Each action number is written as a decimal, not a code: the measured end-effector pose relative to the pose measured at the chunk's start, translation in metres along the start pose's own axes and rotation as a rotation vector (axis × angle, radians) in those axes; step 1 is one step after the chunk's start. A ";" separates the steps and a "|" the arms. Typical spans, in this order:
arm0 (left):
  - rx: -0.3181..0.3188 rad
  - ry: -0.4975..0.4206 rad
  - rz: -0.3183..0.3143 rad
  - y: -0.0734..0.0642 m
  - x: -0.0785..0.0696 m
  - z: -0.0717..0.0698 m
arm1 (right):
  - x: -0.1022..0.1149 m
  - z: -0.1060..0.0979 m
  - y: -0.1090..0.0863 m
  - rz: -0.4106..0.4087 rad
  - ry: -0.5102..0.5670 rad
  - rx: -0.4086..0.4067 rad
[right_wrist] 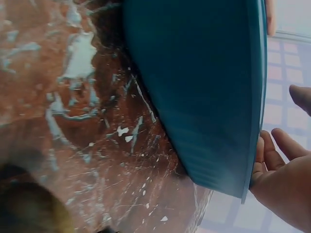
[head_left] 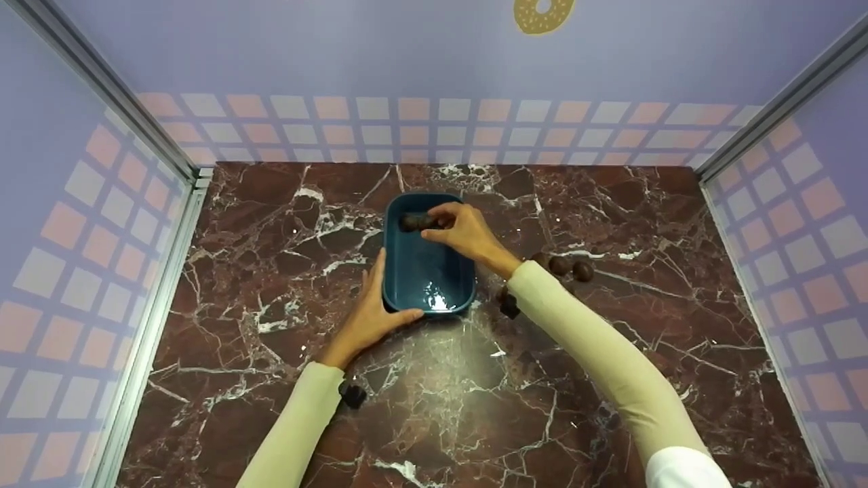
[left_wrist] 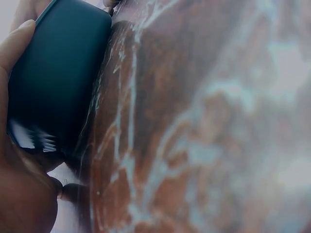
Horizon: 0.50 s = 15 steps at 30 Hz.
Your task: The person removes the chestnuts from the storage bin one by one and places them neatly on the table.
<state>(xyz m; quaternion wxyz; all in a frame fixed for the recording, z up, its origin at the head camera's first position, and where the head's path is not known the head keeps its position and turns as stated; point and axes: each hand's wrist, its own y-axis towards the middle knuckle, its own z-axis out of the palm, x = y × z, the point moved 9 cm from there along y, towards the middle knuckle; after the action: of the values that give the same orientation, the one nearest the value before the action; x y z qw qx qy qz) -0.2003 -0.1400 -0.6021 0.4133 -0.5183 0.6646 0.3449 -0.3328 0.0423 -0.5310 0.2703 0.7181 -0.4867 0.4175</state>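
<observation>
A blue rectangular tray (head_left: pixel 427 285) with raised walls stands on the marbled table. My left hand (head_left: pixel 369 308) rests against its near-left corner, fingers along the left wall and thumb along the near edge. In the left wrist view the thumb (left_wrist: pixel 17 46) lies against the tray's side. My right hand (head_left: pixel 468 234) is over the tray's far end, thumb and forefinger apart, just above several dark brown balls (head_left: pixel 410 222) lying in a row. In the right wrist view a gap shows between thumb and fingers (right_wrist: pixel 286 145); the tray wall hides part of them.
More dark brown balls (head_left: pixel 582 271) lie on the table right of the tray, partly hidden by the right sleeve (head_left: pixel 583 339). Patterned panels (head_left: pixel 434 129) wall the table at the back and both sides.
</observation>
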 end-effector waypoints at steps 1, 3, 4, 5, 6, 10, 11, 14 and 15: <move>0.000 -0.001 0.000 0.000 0.000 0.000 | 0.000 0.002 0.003 0.004 -0.015 0.007; 0.000 -0.004 -0.004 0.000 0.001 0.000 | 0.001 0.007 0.008 0.008 -0.052 0.018; 0.000 -0.005 -0.006 0.000 0.001 0.000 | 0.001 0.009 0.011 0.006 -0.069 0.022; 0.000 -0.005 -0.008 0.000 0.002 0.000 | 0.002 0.011 0.013 0.004 -0.080 0.026; 0.001 -0.005 -0.010 0.000 0.002 0.000 | 0.002 0.012 0.016 0.004 -0.094 0.032; 0.001 -0.008 -0.015 0.000 0.003 0.001 | 0.003 0.019 0.024 0.011 -0.122 0.061; 0.000 -0.007 -0.016 0.000 0.003 0.001 | 0.003 0.021 0.025 0.018 -0.123 0.070; -0.001 -0.011 -0.021 0.000 0.002 0.000 | 0.003 0.023 0.029 0.047 -0.100 0.081; -0.002 -0.010 -0.026 0.000 0.002 0.000 | 0.003 0.024 0.030 0.058 -0.093 0.080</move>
<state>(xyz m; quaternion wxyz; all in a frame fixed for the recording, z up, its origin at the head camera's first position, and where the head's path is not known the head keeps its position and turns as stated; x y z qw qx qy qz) -0.2002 -0.1407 -0.6039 0.4206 -0.5253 0.6555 0.3428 -0.3520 0.0100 -0.5409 0.2062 0.7325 -0.5023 0.4107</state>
